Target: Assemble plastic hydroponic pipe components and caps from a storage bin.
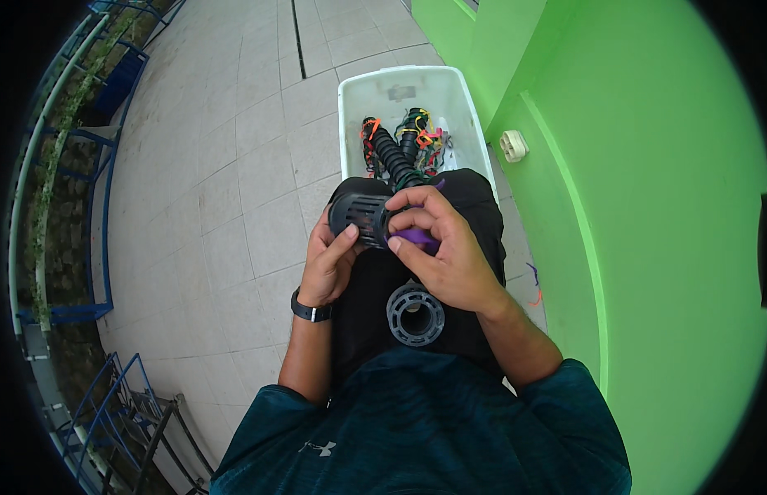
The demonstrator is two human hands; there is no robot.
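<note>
My left hand [330, 258] is closed round a dark slotted plastic cylinder [360, 219], held sideways above my lap. Its thumb presses on the slotted wall. At the cylinder's right end, the fingers of my right hand [433, 239] pinch a purple strip [418, 238], part of which is hidden behind the fingers. A grey ring-shaped plastic piece [415, 315] with openings round its rim rests between my thighs, below both hands. Whether anything lies inside the cylinder is hard to make out through its slots.
Just past my knees stands a white plastic tub [347, 115] holding black ribbed tubes [390, 154] and tangled coloured strips [429, 142]. A green wall [647, 247] with a white socket box [513, 147] rises at right. Small strips [535, 285] lie on the tiled floor [226, 223]. Blue railings run along the left.
</note>
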